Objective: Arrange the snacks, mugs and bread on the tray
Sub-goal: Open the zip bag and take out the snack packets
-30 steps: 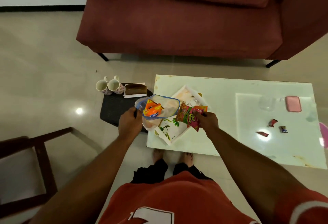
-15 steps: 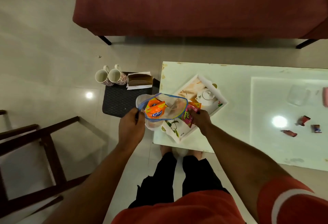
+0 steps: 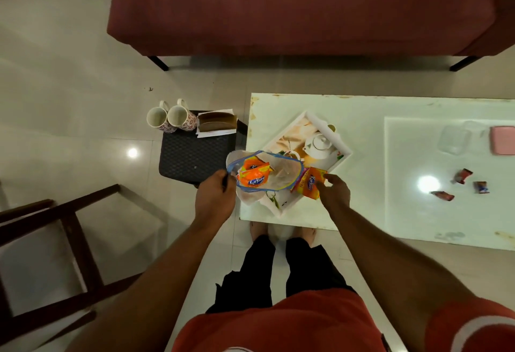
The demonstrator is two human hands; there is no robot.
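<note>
Gripped in left hand (image 3: 214, 198): blue rim of clear bag (image 3: 284, 176), mouth up, one orange packet (image 3: 255, 178) inside. Far left on dark stool (image 3: 192, 159): two mugs (image 3: 157, 120), mouths up, handles toward sofa. Right of bag: second packet (image 3: 310, 183), long axis diagonal, at near edge of tray (image 3: 295, 139), right hand (image 3: 334, 191) fingertips on it; pinch or touch, cannot tell. Far right on table (image 3: 362, 117): three wrapped sweets (image 3: 464, 176).
</note>
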